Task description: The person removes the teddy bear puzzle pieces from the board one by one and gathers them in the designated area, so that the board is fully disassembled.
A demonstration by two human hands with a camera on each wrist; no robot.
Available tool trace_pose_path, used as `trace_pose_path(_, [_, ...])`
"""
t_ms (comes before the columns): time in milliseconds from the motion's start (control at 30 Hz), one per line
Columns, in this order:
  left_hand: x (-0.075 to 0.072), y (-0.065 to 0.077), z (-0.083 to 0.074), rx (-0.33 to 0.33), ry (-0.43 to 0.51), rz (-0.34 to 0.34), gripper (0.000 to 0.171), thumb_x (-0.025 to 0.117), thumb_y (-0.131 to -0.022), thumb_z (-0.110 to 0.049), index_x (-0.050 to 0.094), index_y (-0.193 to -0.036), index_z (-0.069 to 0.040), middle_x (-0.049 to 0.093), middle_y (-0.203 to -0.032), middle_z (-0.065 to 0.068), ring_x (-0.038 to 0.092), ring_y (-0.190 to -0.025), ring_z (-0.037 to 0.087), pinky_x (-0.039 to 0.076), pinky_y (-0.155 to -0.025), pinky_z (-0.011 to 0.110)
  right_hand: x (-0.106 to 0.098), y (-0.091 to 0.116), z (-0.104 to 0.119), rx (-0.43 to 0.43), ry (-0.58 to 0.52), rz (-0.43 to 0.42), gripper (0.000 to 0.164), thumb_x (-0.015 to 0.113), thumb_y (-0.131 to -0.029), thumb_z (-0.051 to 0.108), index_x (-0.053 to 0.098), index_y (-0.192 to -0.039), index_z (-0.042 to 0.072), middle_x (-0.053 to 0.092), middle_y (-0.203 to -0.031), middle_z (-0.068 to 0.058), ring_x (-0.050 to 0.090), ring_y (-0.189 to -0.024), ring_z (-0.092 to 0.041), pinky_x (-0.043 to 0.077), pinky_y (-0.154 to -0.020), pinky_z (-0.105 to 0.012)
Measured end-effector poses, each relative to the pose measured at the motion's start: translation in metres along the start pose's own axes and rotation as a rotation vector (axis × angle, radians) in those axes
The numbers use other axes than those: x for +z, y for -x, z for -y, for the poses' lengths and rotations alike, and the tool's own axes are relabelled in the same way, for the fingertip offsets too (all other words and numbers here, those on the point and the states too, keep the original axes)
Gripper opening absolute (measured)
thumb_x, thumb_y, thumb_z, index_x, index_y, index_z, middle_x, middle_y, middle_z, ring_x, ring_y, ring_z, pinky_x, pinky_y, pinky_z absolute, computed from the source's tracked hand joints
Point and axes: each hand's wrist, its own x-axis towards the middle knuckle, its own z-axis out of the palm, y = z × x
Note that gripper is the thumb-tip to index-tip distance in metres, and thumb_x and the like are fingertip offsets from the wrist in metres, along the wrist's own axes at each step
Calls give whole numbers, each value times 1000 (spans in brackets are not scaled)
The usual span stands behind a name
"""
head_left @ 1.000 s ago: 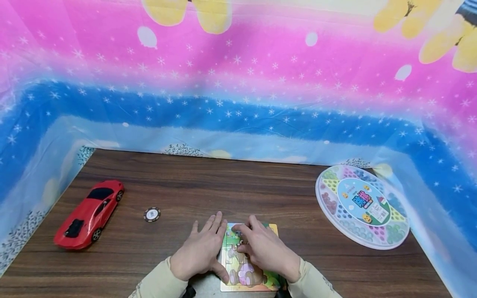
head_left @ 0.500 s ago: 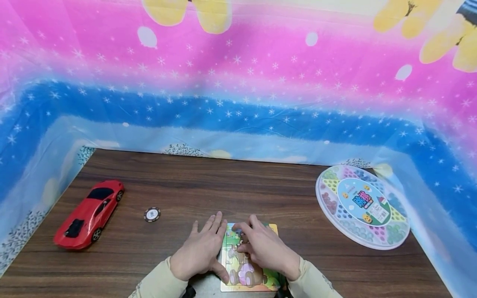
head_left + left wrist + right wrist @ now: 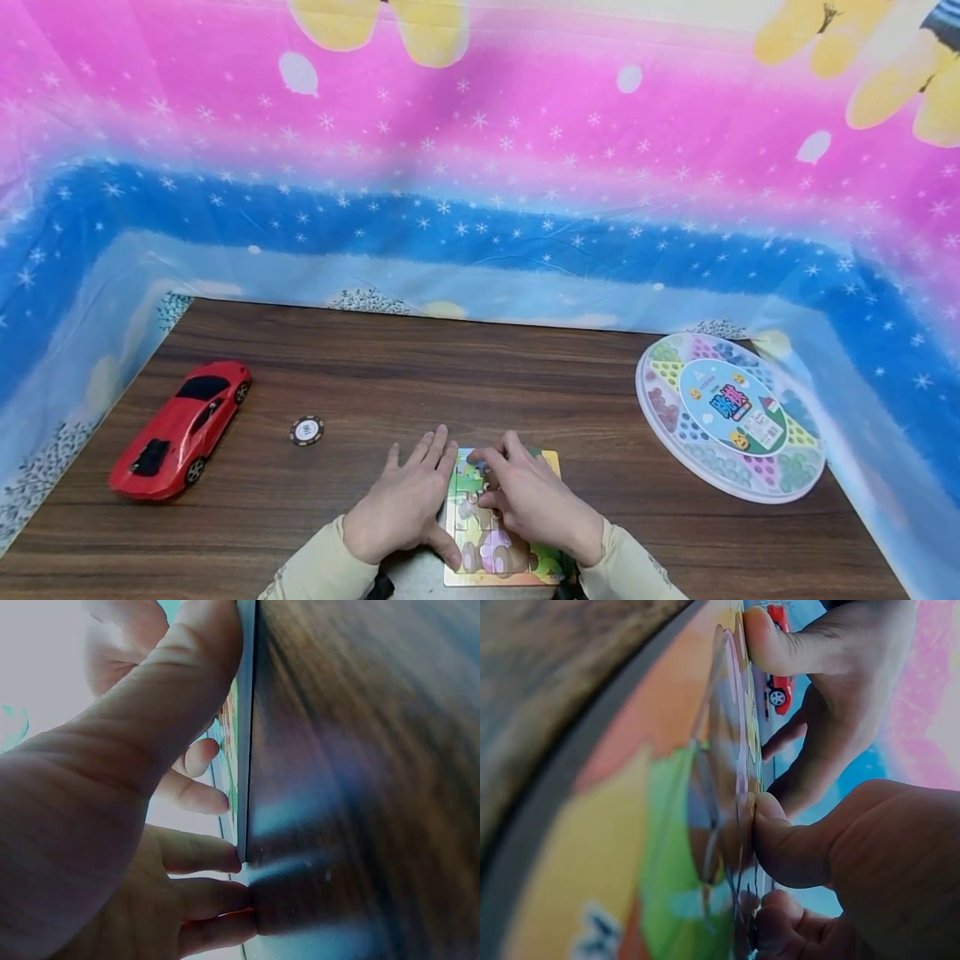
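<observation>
A jigsaw puzzle (image 3: 472, 542) in a flat tray, with a cartoon animal picture, lies at the table's near edge. My left hand (image 3: 408, 508) rests along its left side, fingers straight and spread, thumb on the lower left border. In the left wrist view those fingertips (image 3: 225, 855) touch the tabletop beside the tray's edge. My right hand (image 3: 536, 500) is over the upper part of the puzzle, its thumb and bent fingers at a puzzle piece (image 3: 491, 481) mostly hidden under them. The right wrist view shows the thumb (image 3: 787, 840) touching the puzzle's surface.
A red toy car (image 3: 180, 433) stands at the left of the wooden table (image 3: 420, 367), with a poker chip (image 3: 307, 431) to its right. A round Chinese checkers box (image 3: 731, 417) lies at the right. A patterned cloth (image 3: 480, 225) hangs around the back and sides.
</observation>
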Motion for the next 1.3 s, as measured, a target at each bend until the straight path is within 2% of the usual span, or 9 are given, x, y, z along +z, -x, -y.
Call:
trace_pose_path(233, [0,0,0,-1,2,17,134,81,-43,-68,38,-145,7,26,-153,28,30,-140,41,29,-101,72,0,-2,2,69,-42,37,36,62,-95,28,55,-127,13,42,-104,4,45,-77,-6,40,-66,-25])
trace_pose_path(567, [2,0,0,2,6,-2,133,83,-42,-65,39,-144,8,28,-153,28,31,-139,41,29,-101,72,-1,0,3,76,-44,22,27,63,-95,27,55,-118,15,44,-100,2,48,-78,-5,46,-62,-21])
trace_pose_path(967, [1,0,1,4,8,13,133,81,-44,-67,38,-145,7,27,-153,28,30,-139,41,29,-100,72,-2,-1,2,90,0,13,37,65,-93,33,55,-121,12,45,-98,2,44,-72,-6,42,-57,-21])
trace_pose_path(1300, [1,0,1,1,8,21,133,81,-44,-67,37,-145,7,26,-153,27,30,-140,41,29,-101,72,-4,-2,2,97,-29,26,36,65,-93,30,54,-122,10,42,-96,1,43,-66,-7,41,-54,-21])
